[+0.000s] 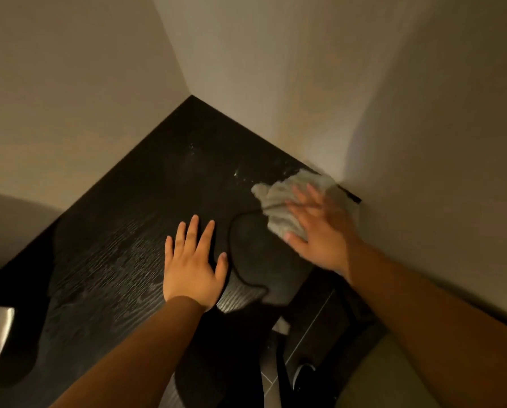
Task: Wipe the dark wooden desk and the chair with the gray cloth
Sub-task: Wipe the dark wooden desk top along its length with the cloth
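The dark wooden desk (122, 231) fills a wall corner, its grain catching the light. A crumpled gray cloth (281, 198) lies near the desk's right edge against the wall. My right hand (320, 231) presses on the cloth with spread, straight fingers and looks motion-blurred. My left hand (192, 266) rests flat on the desk top, fingers spread, holding nothing. Pale smears and specks show on the desk (237, 172) just left of the cloth. No chair can be made out.
Beige walls (276, 83) close the desk in at the back and right. A thin dark cable (231, 240) loops over the desk between my hands. Tiled floor (311, 325) and a dark shoe (302, 375) show below the desk's right edge.
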Tool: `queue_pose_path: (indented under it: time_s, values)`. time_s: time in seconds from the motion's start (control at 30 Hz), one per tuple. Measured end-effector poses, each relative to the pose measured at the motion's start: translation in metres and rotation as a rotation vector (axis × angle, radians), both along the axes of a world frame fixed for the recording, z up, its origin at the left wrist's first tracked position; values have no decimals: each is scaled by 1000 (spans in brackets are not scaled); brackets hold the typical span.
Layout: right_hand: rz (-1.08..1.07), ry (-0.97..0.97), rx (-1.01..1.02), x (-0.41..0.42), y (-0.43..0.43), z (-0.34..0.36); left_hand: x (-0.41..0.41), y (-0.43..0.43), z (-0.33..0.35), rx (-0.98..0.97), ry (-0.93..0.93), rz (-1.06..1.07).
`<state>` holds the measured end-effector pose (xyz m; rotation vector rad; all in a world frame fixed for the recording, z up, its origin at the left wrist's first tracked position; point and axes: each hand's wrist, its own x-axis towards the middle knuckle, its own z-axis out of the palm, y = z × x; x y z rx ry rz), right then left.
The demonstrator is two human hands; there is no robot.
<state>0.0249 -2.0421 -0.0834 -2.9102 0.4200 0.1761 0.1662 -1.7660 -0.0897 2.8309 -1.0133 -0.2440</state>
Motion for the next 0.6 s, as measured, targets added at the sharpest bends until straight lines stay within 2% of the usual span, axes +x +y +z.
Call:
queue_pose_path:
  time_s: [0.1,0.23,0.4,0.5,0.6]
  values:
    - [-129,73,23,11,-34,1,0,0,-1,-8,-5,-4]
    - [-273,21,86,-1,7,2,-1,1,1,-3,8,-2]
    - [-201,26,36,-24,25,5,2,0,0,-1,1,-4]
    - [-262,46,53,10,3,4,1,-2,0,-10,3,4]
    - [-234,33,33,38,-8,3,0,-2,0,-15,-5,5]
